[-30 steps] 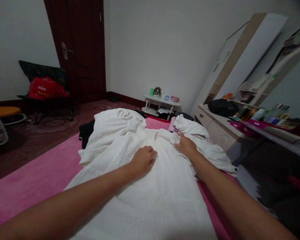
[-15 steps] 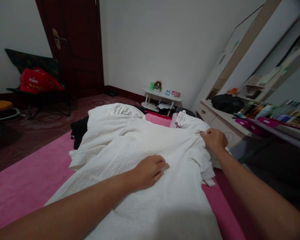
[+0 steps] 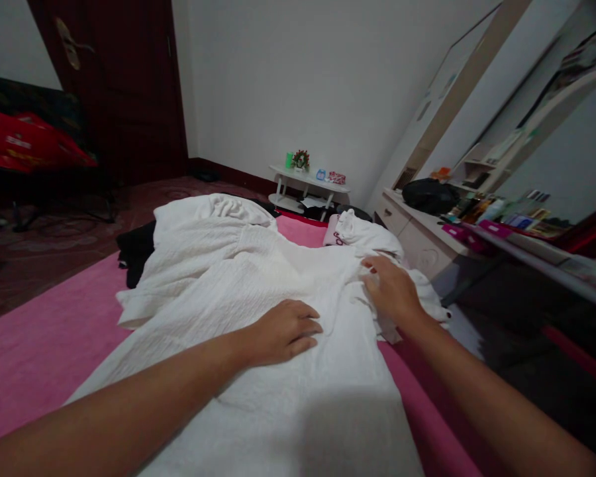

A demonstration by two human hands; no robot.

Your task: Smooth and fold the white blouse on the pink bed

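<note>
A white crinkled garment [image 3: 238, 278] lies spread over the pink bed cover [image 3: 40, 338]. My left hand [image 3: 283, 328] rests flat on its middle, fingers stretched out, pressing the cloth down. My right hand [image 3: 392, 291] lies on the garment's right sleeve area, fingers curled into the bunched fabric near the shoulder. Whether it pinches the cloth I cannot tell. A second white piece with a pink printed patch [image 3: 350, 232] lies beyond the right hand. A dark garment [image 3: 136, 248] shows at the white one's far left edge.
A dresser [image 3: 417, 232] with a black bag [image 3: 430, 195] and bottles stands right of the bed. A small white table [image 3: 308, 189] sits at the far wall. A dark door [image 3: 114, 86] and a red bag [image 3: 20, 142] are at the left.
My right hand moved from the collar out to the right sleeve, then came back inward onto the sleeve fabric. My left hand slid slightly toward me. The view panned right.
</note>
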